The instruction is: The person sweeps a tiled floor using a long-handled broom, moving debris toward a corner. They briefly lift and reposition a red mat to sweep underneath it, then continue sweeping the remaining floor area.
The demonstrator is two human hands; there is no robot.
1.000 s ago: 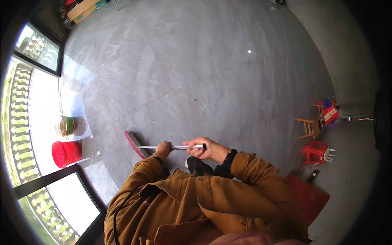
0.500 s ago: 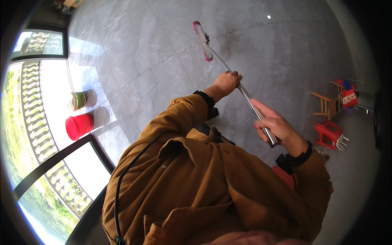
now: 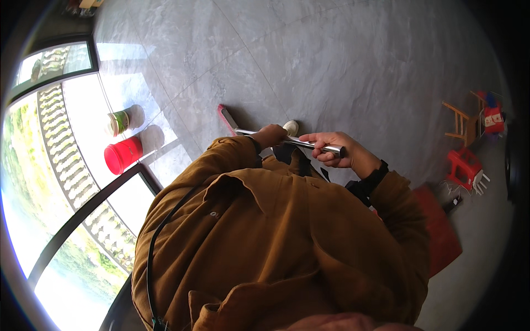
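A long-handled floor brush with a metal pole [image 3: 301,143] lies across the front of my body. Its pink-edged head [image 3: 226,118] is on the grey floor to my left, partly hidden past my forearm. My left hand [image 3: 270,135] is wrapped round the pole at its lower visible part. Near the pole's dark upper end, my right hand [image 3: 338,148] grips it with the index finger stretched along it. A white shoe [image 3: 291,128] shows just beyond the pole, between my hands.
On the left, a red bucket [image 3: 122,155] and a green-and-white bucket [image 3: 118,123] stand by the framed glass doors [image 3: 66,223]. At right are a red plastic stool [image 3: 464,167], a wooden chair [image 3: 459,124] and a red object [image 3: 436,231] beside my arm.
The brush head has come from far ahead to near my left side, and the pole has swung from steep to nearly level. Both hands have moved with it, still gripping.
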